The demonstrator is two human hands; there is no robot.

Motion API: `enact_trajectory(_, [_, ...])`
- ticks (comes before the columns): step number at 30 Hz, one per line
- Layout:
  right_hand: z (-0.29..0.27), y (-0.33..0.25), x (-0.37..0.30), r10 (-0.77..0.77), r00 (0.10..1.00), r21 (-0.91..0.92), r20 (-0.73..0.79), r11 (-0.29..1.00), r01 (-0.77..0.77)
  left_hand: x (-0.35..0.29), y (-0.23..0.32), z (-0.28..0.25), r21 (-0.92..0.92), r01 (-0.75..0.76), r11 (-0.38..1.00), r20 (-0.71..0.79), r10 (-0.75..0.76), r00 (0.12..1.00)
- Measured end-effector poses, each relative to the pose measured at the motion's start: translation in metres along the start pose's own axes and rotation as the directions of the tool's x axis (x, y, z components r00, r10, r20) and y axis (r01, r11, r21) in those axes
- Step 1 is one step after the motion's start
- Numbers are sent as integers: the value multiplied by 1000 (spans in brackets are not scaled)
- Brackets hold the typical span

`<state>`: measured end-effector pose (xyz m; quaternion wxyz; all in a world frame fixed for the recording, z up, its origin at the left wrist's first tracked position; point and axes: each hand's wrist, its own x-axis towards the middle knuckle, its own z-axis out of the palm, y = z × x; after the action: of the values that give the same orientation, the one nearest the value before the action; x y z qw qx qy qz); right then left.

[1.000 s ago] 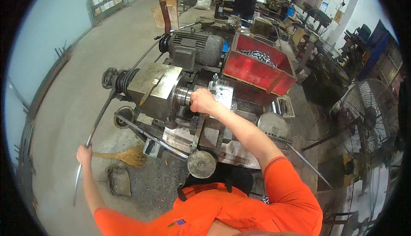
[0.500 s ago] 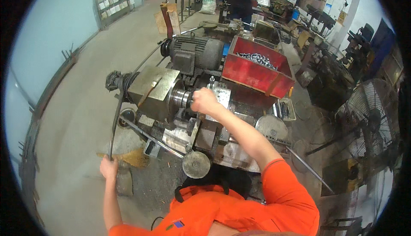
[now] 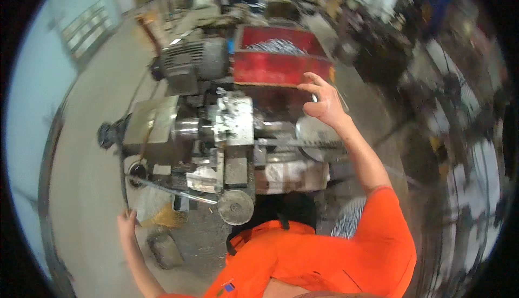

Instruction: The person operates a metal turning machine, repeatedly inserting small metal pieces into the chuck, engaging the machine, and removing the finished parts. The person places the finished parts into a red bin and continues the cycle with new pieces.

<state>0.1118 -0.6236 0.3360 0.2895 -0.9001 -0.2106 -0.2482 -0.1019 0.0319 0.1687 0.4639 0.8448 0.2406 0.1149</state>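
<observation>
1. In the head view, the left hand (image 3: 127, 225) is resting at the lower end of a long dark bar (image 3: 122, 176), which is running down from the left end of the machine. Blur is hiding the fingers, so I cannot tell whether they are closing around the bar or only touching it.
2. The right hand (image 3: 326, 106) is hanging in the air just in front of the red bin (image 3: 270, 71), with its fingers spread and lightly curled. A bright spot is showing between thumb and fingers; I cannot tell whether it is a held part or background.
3. Small metal parts (image 3: 278, 46) are lying heaped inside the bin. The spindle (image 3: 187, 128) is sitting beside the metal housing (image 3: 151, 122), with the pale metal block (image 3: 236, 119) standing to its right.
4. For working well here, in my judgement, the left hand is needing a full, steady wrap on the bar, with the pull coming smoothly rather than in jerks.
5. The right hand is probably doing best by staying clear of the spindle whenever it is turning, and by entering between block and spindle only once the bar is under control.
</observation>
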Motion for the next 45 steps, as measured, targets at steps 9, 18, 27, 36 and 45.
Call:
enact_trajectory(9, [-109,75,-288,738,638,-95,-218,635,-767,19,-62,-29,-272,397,877,107,-383,918])
enact_trajectory(18, [-37,129,-484,971,235,-618,41,210,-758,69,-60,-24,-273,585,764,34,-600,799])
enact_trajectory(27, [7,155,-483,900,306,-660,311,436,-612,35,-32,-28,-67,214,975,131,-204,970])
enact_trajectory(36, [11,141,-468,922,356,-667,153,363,-651,-8,10,-15,654,-14,756,48,-23,999])
enact_trajectory(45, [6,-3,-255,298,947,265,120,910,-319,-78,219,110,192,-436,879,258,383,887])
